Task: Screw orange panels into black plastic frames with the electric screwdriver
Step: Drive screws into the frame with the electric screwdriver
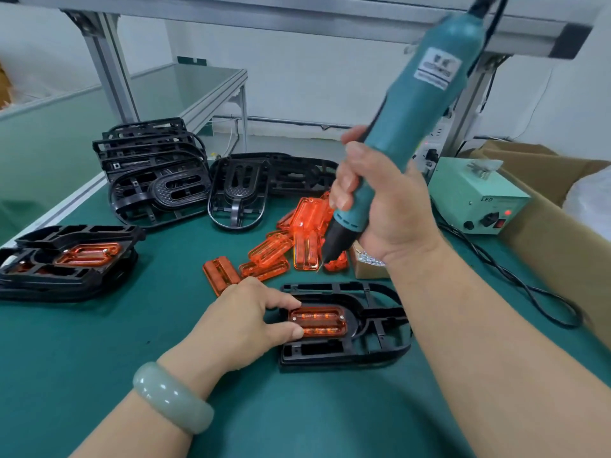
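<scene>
Though half hidden, screws (373, 259) perhaps beside screwdriver (426, 94)

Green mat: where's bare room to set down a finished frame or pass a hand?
Free: the near-left mat between the finished stack, the left hand and the near edge; also the strip between that stack and the loose orange panels. Crowded: empty black frames at the back, panels and screw box mid-table, cable at right.

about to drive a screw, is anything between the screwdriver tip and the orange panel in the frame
Nothing visible does. The right hand holds the screwdriver with its tip in the air, beyond the orange panel. The left hand pinches that panel's left end, fingers close beside the left screw but not covering it.
</scene>
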The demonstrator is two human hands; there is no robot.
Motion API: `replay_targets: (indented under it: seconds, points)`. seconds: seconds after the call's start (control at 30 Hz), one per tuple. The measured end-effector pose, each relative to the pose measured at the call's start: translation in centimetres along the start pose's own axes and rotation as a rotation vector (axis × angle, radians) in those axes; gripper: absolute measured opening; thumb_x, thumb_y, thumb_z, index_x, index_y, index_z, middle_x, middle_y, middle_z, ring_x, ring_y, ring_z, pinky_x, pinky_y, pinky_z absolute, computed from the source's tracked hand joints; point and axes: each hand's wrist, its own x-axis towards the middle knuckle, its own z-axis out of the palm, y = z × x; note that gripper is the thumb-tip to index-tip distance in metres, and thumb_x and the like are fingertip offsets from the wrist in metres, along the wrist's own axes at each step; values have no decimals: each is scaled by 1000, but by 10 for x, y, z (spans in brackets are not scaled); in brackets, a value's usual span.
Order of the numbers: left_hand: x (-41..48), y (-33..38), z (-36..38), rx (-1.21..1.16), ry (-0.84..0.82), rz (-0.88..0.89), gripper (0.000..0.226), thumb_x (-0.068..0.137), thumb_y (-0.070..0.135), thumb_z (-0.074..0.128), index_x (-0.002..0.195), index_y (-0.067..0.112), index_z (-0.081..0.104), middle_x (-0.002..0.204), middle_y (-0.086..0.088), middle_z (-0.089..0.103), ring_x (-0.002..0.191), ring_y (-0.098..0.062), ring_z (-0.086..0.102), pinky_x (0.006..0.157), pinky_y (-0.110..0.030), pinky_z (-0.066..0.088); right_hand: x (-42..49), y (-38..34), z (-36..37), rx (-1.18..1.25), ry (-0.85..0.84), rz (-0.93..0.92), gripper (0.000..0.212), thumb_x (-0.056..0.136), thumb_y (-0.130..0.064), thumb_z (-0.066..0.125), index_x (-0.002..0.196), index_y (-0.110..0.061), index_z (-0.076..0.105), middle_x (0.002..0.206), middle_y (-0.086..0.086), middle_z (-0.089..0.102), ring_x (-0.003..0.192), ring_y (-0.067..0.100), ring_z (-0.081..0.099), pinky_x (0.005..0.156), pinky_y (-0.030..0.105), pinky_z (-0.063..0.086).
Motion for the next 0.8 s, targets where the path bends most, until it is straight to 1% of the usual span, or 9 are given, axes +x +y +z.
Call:
replay_targets:
  seconds: [0.1,0.2,0.3,0.4,0.47,0.53,0.63,0.7,0.8]
  points:
    - [0,1,0,15,1,13,31,72,47,75,101,52,65,92,28,48,106,-9,51,93,-32,43,-7,5,-11,25,153,-12,7,79,-11,57,84,-14,53,51,-1,45,41,12,41,48,23,36]
    - [1,0,-1,18,-13,13,34,73,47,74,105,52,64,88,34,45,106,-8,51,90,-28,42,-15,12,-25,141,302,-9,9,83,-12,60,84,-16,52,53,-3,47,42,10,42,47,21,38]
    - [1,0,-2,23,-28,4,38,73,48,74,109,50,64,87,35,44,108,-6,51,89,-25,40,-23,16,-39,274,515,-26,12,93,-15,59,87,-18,50,53,-4,47,44,9,43,51,22,39]
    - [1,1,-2,37,-29,2,39,74,48,73,112,49,63,86,34,44,107,-5,51,87,-23,39,-30,19,-50,383,719,-60,15,94,-22,60,83,-19,50,55,-6,47,45,9,43,56,22,40]
    - [0,3,-3,55,-27,-3,40,75,48,72,113,48,62,87,32,44,106,-6,51,87,-23,39,-35,23,-56,432,795,-65,17,93,-26,62,80,-21,51,56,-8,47,46,8,44,57,23,41]
    - [0,5,-3,90,-20,-9,41,76,50,70,116,44,62,97,24,50,110,-8,50,91,-24,39,-38,27,-61,444,823,-67,16,92,-29,62,81,-21,53,56,-9,46,47,7,45,57,22,42]
    - [1,12,-3,162,113,22,37,81,49,65,116,39,63,114,11,55,114,-11,48,96,-26,40,-41,31,-66,445,810,-77,14,93,-31,60,84,-22,54,57,-10,45,47,7,45,57,21,43]
    - [3,21,-2,146,181,83,36,82,48,62,116,37,63,116,11,55,115,-10,47,96,-23,36,-43,33,-68,441,789,-87,14,93,-33,59,86,-22,54,57,-10,46,48,6,46,57,20,44]
    - [7,38,1,156,121,191,47,80,54,61,122,34,60,123,13,52,119,-9,42,103,-26,33,-45,35,-70,441,739,-96,15,92,-35,58,87,-22,53,58,-10,46,49,6,46,58,19,46]
